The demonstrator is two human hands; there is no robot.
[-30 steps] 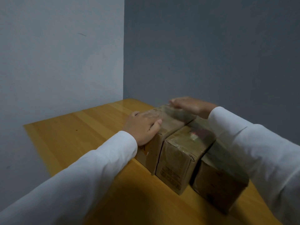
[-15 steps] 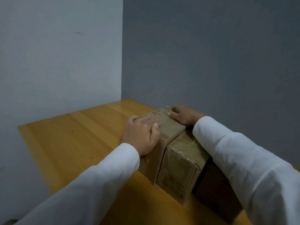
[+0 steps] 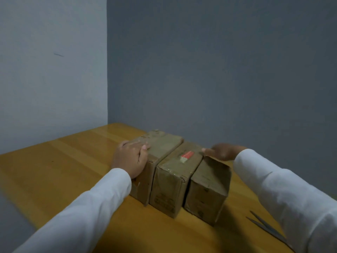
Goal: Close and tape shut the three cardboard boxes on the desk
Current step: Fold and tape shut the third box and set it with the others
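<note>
Left hand [image 3: 130, 158] presses flat-fingered on the nine-o'clock box [image 3: 156, 150]; right hand [image 3: 221, 151], fingers straight together, nears the three-o'clock box [image 3: 209, 185], whose raised flap could spring open

Right hand [image 3: 223, 151] has left the far end of the left box [image 3: 160, 145]; it now sits behind the right box [image 3: 209, 187], fingers extended toward the middle box [image 3: 180, 161]. Right box top, covered by the sleeve 0.5 s ago, is exposed. Scissors [image 3: 268, 228] now in view on the bench [image 3: 63, 170].
</note>
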